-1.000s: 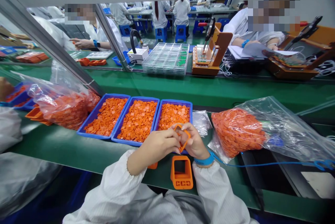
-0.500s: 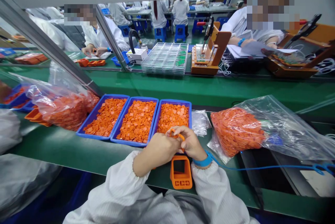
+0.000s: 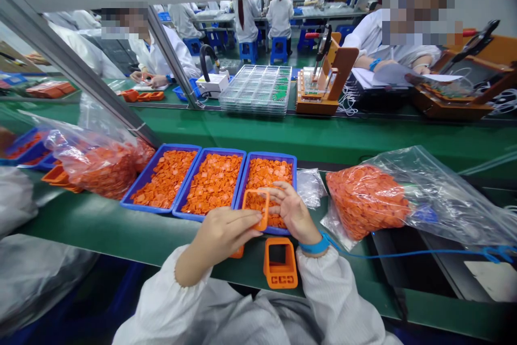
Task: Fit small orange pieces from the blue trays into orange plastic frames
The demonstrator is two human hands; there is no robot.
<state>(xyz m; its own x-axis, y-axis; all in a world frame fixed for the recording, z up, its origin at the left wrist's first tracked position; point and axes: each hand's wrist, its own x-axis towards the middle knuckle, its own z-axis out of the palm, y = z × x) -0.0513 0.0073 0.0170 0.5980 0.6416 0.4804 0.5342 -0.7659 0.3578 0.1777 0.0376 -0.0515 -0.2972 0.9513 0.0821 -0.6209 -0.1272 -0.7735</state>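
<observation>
In the head view, my left hand (image 3: 224, 232) pinches a thin orange rectangular frame (image 3: 265, 220) by its lower left edge, holding it tilted above the nearest tray. My right hand (image 3: 298, 213) is open beside the frame's right side, palm turned toward it. Whether its fingertips touch the frame I cannot tell. Below my hands, an orange plastic housing (image 3: 283, 269) with a square window lies on the green bench. Part of another orange piece (image 3: 238, 252) shows under my left wrist.
Three blue trays (image 3: 244, 173) of small orange pieces stand side by side. Bags of orange pieces lie at left (image 3: 103, 170) and right (image 3: 367, 199). A blue cord (image 3: 404, 256) runs from my right wristband. Clear boxes (image 3: 256, 89) and a clamp fixture (image 3: 323, 84) stand behind; co-workers sit opposite.
My hands have moved apart. The left has drawn leftward with the orange frame, now in fuller view; the right has let go and spread its fingers.
</observation>
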